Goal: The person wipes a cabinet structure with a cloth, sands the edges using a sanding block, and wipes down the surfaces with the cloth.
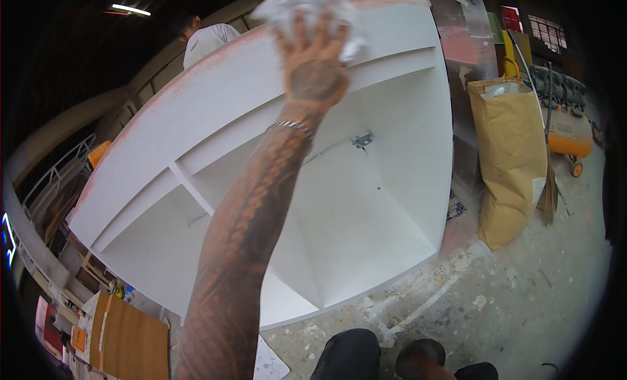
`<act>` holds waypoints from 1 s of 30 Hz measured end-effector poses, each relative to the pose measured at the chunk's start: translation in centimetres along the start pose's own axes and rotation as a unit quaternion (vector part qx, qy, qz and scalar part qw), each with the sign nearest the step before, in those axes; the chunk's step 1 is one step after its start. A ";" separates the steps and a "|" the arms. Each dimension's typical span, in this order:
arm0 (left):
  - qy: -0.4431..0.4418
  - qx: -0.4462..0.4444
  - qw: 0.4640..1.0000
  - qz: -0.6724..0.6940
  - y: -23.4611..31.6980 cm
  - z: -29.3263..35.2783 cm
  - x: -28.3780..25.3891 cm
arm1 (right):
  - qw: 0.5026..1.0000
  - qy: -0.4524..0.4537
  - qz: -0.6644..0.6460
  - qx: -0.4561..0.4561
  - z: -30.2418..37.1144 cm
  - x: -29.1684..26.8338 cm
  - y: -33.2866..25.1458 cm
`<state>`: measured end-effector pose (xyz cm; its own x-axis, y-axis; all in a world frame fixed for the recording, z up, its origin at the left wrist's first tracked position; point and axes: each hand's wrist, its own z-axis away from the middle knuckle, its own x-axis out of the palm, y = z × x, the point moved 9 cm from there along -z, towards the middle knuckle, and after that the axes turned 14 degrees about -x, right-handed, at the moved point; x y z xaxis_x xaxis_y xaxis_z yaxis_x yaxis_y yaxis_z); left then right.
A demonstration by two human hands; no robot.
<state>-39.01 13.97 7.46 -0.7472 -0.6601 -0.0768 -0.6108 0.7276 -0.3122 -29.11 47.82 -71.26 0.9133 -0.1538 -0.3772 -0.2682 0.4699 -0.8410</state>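
Note:
My left hand (317,76) reaches up to the top of a large white cabinet-like piece (189,115). Its fingers are spread over a bunched white cloth (271,11), pressing it against the upper panel near the curved rim. Cloth and fingertips are slightly blurred. Pinkish-red patches run along the rim, and open compartments lie below the panel. My tattooed forearm crosses in front of them and hides part of the divider. At the lower edge, a blurred skin-toned shape (431,369) shows beside dark rounded shapes; I cannot tell whether it is my right hand.
A person in a white shirt (208,43) is behind the piece at the upper left. To the right stand a tall brown paper sack (509,158), a broom (550,190) and an orange compressor (569,141). Brown panels (134,337) are at the lower left. The concrete floor (522,301) is paint-spotted.

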 end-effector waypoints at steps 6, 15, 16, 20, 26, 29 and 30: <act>-0.080 0.085 0.993 -0.025 1.3 -0.2 0.2 | 1.000 -0.004 0.029 -0.003 -0.4 0.0 0.5; 0.040 -0.200 0.970 -0.135 -16.0 7.4 -8.3 | 0.994 -0.026 0.104 -0.013 -1.7 0.5 1.7; 0.039 -0.196 0.971 -0.129 -15.1 6.9 -7.6 | 0.993 -0.028 0.110 -0.016 -1.8 0.6 1.8; 0.074 -0.201 0.971 -0.105 -11.1 3.7 -5.4 | 0.990 -0.034 0.136 -0.024 -2.1 1.1 1.9; 0.060 -0.103 0.990 -0.072 -3.4 -1.0 -1.2 | 0.985 -0.034 0.169 -0.020 -2.3 1.6 2.5; 0.021 -0.062 0.997 -0.037 -0.2 -2.5 0.6 | 0.982 -0.030 0.185 -0.018 -2.7 1.4 2.7; 0.021 -0.060 0.997 -0.036 0.4 -3.1 0.8 | 0.982 -0.031 0.188 -0.019 -2.9 1.6 2.6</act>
<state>-40.66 14.27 10.18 -0.7098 -0.7042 -0.0171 -0.6876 0.6979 -0.2004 -29.27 46.29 -75.13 0.7645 0.0786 -0.6398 -0.5999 0.4498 -0.6616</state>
